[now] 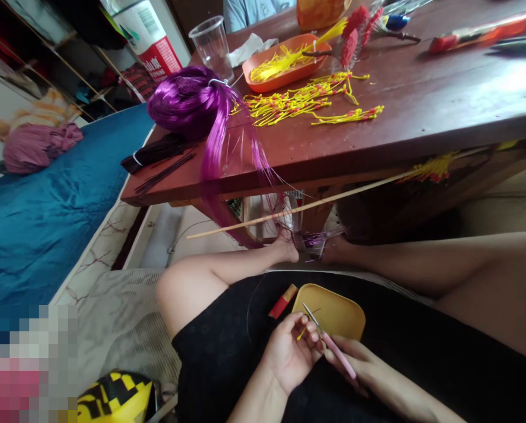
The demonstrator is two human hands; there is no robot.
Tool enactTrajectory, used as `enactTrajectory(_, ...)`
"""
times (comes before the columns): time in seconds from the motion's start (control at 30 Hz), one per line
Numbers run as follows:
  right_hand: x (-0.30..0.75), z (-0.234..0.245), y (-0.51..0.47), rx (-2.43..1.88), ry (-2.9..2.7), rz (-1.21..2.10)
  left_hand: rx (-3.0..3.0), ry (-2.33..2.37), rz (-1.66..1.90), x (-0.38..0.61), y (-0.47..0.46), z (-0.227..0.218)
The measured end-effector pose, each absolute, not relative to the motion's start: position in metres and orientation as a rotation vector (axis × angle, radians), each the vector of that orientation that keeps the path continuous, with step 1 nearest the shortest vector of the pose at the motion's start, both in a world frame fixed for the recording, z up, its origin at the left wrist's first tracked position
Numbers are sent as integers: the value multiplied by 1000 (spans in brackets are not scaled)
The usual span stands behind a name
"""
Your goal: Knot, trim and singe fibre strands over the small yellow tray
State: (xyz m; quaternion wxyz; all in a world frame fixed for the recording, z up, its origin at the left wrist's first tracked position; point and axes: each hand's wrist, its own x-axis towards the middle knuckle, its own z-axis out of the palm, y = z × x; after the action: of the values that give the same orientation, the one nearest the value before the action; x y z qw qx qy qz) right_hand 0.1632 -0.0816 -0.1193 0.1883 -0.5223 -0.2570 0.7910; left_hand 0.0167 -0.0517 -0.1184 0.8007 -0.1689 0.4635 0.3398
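My left hand (pixel 289 349) rests in my lap over black fabric, fingers pinched on a small yellow strand (pixel 301 333). My right hand (pixel 355 361) is closed round a pink-handled hook tool (pixel 331 342) whose metal tip points up toward the left fingers. Just beyond both hands lies a yellow tray (pixel 337 311) on my lap, with a red tube (pixel 282 301) beside its left edge. My bare legs stretch toward the table.
A brown wooden table (pixel 421 117) carries a bundle of purple fibre (pixel 192 103), yellow bead strands (pixel 307 100), an orange tray (pixel 284 61), a clear cup (pixel 212 44) and dark sticks (pixel 157 155). A thin wooden stick (pixel 298 208) slants under the table edge. A blue-covered bed (pixel 46 205) lies left.
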Motion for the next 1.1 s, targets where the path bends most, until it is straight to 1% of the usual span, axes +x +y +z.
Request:
enactTrajectory(0.27, 158, -127, -86, -1452, -673, 2281, -395, 1053, 714, 20, -49, -128)
enactTrajectory(0.53, 153, -139, -88, -1612, -694, 2283, -408, 1149, 619, 20, -46, -150)
enactTrajectory(0.7, 149, -134, -87, -1708, -818, 2252, -413, 1186, 580, 22, -44, -158)
enactTrajectory(0.8, 153, -124, -83, -1767, -1000, 2192, -394, 1174, 612, 21, -44, -151)
enactTrajectory(0.9, 167, -114, -72, -1853, -1347, 1992, -344, 1114, 707, 14, -42, -133)
enactTrajectory(1.03, 182, -111, -49, -2070, -1858, 1466, -258, 1015, 828, -1, -38, -104)
enactTrajectory(1.1, 181, -114, -38, -2140, -2036, 1255, -225, 985, 852, -5, -38, -95)
